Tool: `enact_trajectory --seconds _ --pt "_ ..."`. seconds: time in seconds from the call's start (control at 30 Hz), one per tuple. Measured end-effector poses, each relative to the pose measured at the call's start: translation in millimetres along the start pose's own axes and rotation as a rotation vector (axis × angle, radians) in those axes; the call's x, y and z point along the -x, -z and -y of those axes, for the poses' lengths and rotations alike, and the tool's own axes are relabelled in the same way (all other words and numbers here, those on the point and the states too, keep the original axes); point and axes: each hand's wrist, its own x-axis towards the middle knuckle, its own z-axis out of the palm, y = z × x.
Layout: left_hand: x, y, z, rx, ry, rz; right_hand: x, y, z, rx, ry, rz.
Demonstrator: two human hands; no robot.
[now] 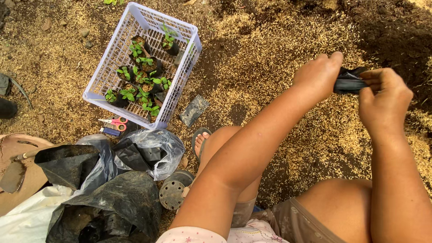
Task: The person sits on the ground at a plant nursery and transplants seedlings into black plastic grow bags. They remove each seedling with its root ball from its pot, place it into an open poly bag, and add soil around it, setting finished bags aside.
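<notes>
At the upper right of the frame, the left hand (pixel 318 74) and right hand (pixel 382 101) pinch a small black bag (pixel 348 82) between closed fingers — thin plastic that could tear if pulled apart too hard.

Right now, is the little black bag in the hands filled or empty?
Empty, as far as shows: the black bag looks flat and crumpled, pinched between the left hand and right hand.

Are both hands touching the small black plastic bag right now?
Touching. The head view shows the left hand and right hand each pinching an end of the small black plastic bag.
</notes>
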Motion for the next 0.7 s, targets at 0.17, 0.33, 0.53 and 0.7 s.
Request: enact_trajectory --seconds 0.17,0.33,0.53,0.7 --pt "3.5 8.6 3.1 0.075 0.018 0.066 -1.7 -5.1 -11.4 -0.138 -0.076 0.005" --pt "11.8 13.6 -7.7 0.069 0.012 -0.030 -4.7 -14.9 -10.1 -0.270 -0.181 0.019" --pt "15.7 22.3 -9.1 -0.054 0.056 0.001 -10.2 -1.5 4.3 0.014 -0.199 0.151" --pt "13.0 17.5 -10.9 0.100 0.108 -0.010 -8.1 8.2 28.0 0.114 -0.218 0.173"
